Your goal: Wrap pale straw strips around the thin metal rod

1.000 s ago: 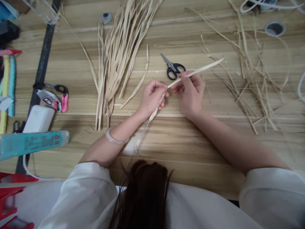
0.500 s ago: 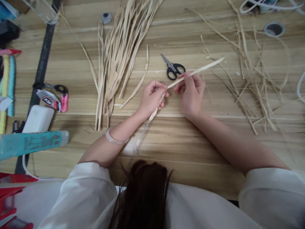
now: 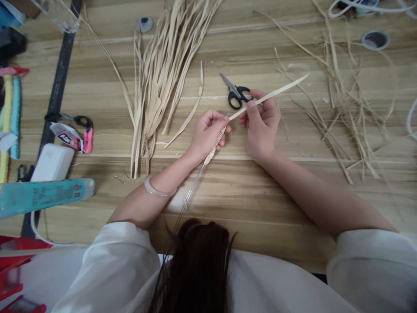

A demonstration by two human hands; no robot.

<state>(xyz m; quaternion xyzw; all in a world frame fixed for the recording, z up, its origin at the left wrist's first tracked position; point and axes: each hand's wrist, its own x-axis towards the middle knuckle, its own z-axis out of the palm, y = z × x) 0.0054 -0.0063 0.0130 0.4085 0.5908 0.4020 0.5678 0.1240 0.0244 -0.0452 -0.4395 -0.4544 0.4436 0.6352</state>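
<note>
Left hand point(image 3: 210, 132): near the middle of the frame; its grip is closed upon the wrapped piece point(image 3: 211, 153), probably so that the coils are prevented from loosening.
Right hand point(image 3: 263, 124): just right of the middle; its grip is closed upon the pale strip point(image 3: 282, 90), between thumb and fingers, and by this the strip seems to be held straight.
Pale strip: extended from the left hand toward the upper right, with a free end beyond the right hand.
Thin wires point(image 3: 192, 190): seen below the wrapped piece, directed toward the bottom of the frame.
Black scissors point(image 3: 233, 90): laid on the desk point(image 3: 254, 191), above the hands, perhaps so that they can be reached easily.
Dry bundle point(image 3: 159, 93): spread in the upper middle-left, well apart from the fibre tangle point(image 3: 339, 87) at the upper right, perhaps to avoid mixing.
Hidden: the meeting point of strip and wrapped piece is mostly covered by the left hand; the lower wire ends are covered by dark hair point(image 3: 198, 269).
Cut off: the bundle's top, by the upper edge; the blue-green bottle point(image 3: 48, 194), by the left edge.
Hard to make out: whether the scissors are touched by the right hand cannot be told.
</note>
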